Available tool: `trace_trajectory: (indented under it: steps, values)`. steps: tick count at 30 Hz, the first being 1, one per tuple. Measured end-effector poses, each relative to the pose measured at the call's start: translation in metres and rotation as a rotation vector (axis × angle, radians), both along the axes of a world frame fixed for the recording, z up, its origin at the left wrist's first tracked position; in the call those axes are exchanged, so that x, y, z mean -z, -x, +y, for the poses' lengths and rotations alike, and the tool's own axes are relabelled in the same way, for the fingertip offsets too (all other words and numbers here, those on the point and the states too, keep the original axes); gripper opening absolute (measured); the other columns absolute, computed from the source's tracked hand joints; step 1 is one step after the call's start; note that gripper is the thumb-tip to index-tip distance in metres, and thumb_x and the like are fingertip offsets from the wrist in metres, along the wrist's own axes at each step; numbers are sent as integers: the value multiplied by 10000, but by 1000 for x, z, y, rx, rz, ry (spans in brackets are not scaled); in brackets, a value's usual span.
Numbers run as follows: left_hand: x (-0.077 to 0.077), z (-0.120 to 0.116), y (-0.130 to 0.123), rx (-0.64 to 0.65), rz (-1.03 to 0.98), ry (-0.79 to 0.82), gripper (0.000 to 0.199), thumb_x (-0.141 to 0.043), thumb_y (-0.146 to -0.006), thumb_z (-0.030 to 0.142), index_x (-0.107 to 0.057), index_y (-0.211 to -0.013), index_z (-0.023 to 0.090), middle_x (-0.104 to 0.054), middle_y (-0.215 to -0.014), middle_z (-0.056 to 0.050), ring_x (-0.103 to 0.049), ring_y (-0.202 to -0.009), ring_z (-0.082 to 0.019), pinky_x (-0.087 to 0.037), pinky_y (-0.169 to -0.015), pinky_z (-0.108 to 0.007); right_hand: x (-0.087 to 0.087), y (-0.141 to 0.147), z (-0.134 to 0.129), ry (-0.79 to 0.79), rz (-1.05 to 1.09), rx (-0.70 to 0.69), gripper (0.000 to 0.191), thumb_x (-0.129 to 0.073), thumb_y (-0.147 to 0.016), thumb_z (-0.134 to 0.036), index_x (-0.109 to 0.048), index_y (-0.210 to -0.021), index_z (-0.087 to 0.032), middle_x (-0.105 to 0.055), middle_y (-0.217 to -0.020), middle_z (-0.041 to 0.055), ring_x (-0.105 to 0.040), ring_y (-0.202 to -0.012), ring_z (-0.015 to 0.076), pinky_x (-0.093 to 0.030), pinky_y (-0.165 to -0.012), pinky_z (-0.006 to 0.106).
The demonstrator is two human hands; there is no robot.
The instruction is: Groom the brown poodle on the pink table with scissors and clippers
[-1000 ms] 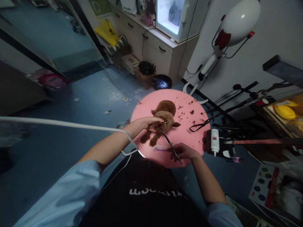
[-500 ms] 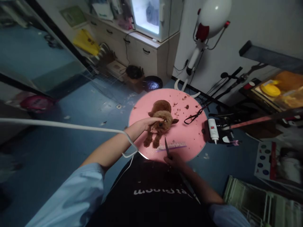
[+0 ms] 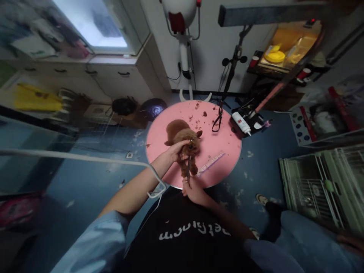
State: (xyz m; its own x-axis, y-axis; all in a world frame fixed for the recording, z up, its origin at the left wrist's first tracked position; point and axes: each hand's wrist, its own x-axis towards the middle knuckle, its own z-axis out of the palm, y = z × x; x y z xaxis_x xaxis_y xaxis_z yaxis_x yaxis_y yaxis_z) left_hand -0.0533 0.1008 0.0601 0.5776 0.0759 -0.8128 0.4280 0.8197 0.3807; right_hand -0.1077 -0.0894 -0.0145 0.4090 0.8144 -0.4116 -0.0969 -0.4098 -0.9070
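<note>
A small brown curly-haired dog (image 3: 182,132) is on the round pink table (image 3: 224,159), its head toward me. My left hand (image 3: 178,149) is closed round the side of the dog's muzzle, with the thumb across the face near the eyes. In my right hand (image 3: 193,189), at the table's near edge, are scissors (image 3: 188,168), blades pointing up toward the dog's chin and in front of its forelegs. A comb (image 3: 212,163) lies on the table to the right of the dog, touched by neither hand.
Hair clippings (image 3: 204,113) and a black loop (image 3: 217,123) are at the table's far side. A black tray (image 3: 246,127) with a white bottle (image 3: 241,124) adjoins its right edge. A white cable (image 3: 113,157) crosses my left forearm. Another person's leg (image 3: 301,235) shows at lower right.
The view has turned to the right. My right hand has brought the scissors left and closer to the dog's chin. The dog's head has turned somewhat. Another person's leg has come into view.
</note>
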Motion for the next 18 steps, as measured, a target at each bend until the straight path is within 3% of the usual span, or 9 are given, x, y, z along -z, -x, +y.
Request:
trace_trajectory:
  steps: [3, 5, 11, 18]
  values:
    - [-4, -3, -1, 41, -3, -73, 180, -604, -817, 189, -611, -969, 93, -688, -727, -101, -668, -566, -204, -570, -476, -303, 7, 22, 14, -180, 180, 104, 545, -596, -780, -119, -393, -1274, -229, -649, -1032, 41, -650, -965, 168, -508, -852, 327]
    - [-5, -5, 0, 69, -21, -82, 192, -602, -818, 182, -610, -985, 87, -688, -743, -106, -666, -560, -201, -564, -460, -294, 10, 33, 25, -237, 274, 138, 660, -639, -701, -72, -381, -1285, -239, -638, -1102, 56, -651, -1019, 186, -515, -894, 365]
    - [-4, -4, 1, 98, 4, -127, 158, -551, -850, 170, -604, -975, 89, -668, -679, -81, -633, -501, -176, -544, -425, -274, 14, 48, 50, -248, 277, 235, 447, -713, -657, -123, -536, -1062, -192, -668, -913, 30, -685, -847, 185, -553, -833, 376]
    - [-1, -2, 6, 128, -31, -78, 207, -609, -813, 167, -614, -1008, 97, -680, -699, -88, -642, -544, -185, -537, -444, -268, 23, 44, 59, -186, 93, 275, 375, -667, -670, -83, -554, -1006, -208, -683, -873, 18, -674, -816, 181, -563, -760, 330]
